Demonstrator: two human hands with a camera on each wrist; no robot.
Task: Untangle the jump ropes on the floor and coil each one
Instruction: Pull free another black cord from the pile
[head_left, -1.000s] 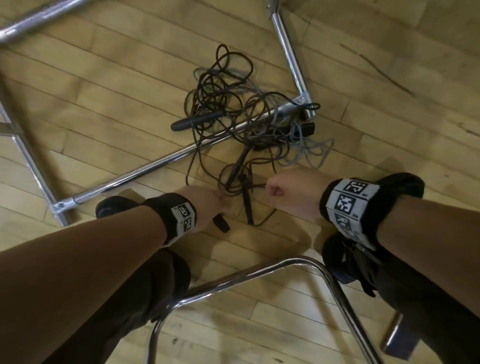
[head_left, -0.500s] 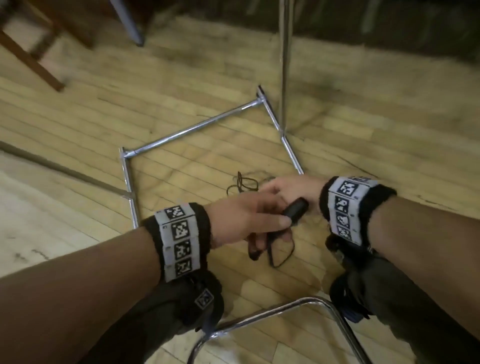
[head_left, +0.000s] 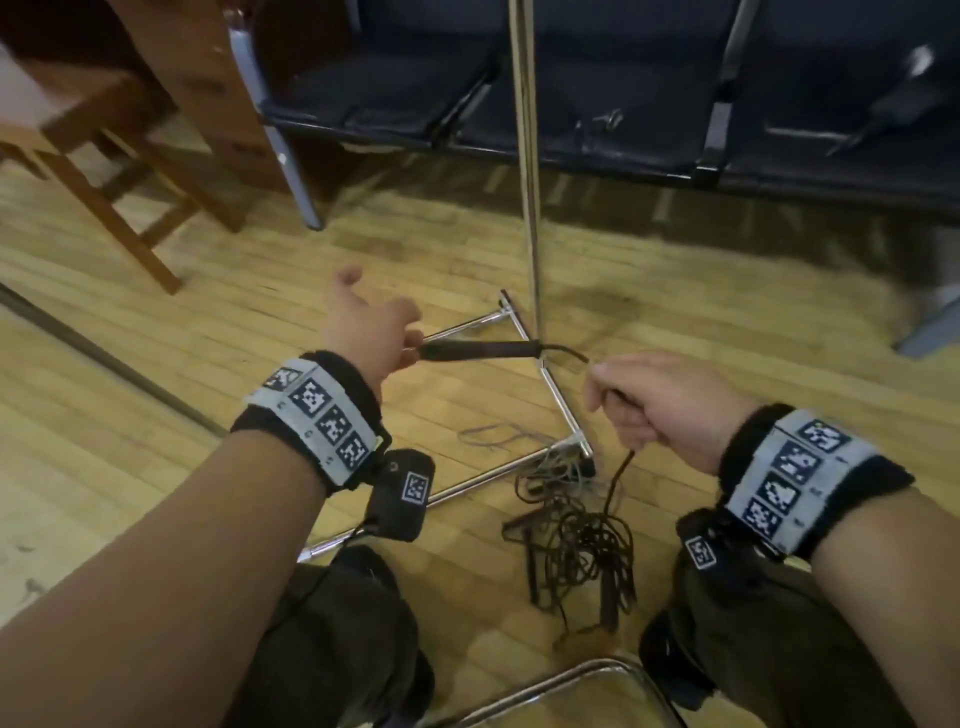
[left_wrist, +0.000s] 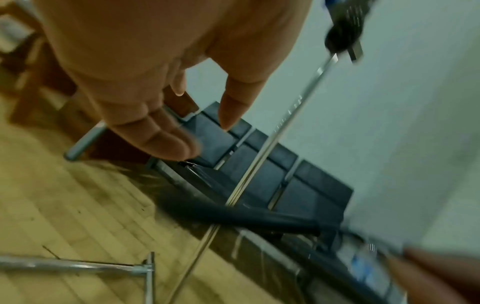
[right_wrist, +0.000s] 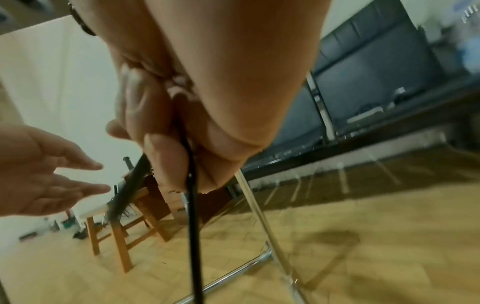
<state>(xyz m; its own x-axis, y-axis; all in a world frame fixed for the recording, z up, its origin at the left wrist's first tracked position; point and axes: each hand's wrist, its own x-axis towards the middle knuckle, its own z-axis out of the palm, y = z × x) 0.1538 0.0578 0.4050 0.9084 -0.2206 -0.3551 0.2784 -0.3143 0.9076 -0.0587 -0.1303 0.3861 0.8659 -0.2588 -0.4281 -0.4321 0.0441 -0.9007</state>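
Both hands now up off floor. Left hand (head_left: 371, 332) let go of black handle (head_left: 478, 349), fingers spread; right hand (head_left: 660, 402) now grips cord (head_left: 621, 475), lifting it from tangle (head_left: 571, 540).

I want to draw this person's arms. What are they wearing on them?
Both forearms are bare, no sleeves. Each wrist has a fuzzy black band: left wristband, right wristband. A pale grey strip on each carries square black-and-white code patterns. Under each wrist hangs a small black camera box with its own code sticker; the left one has a thin black cable.
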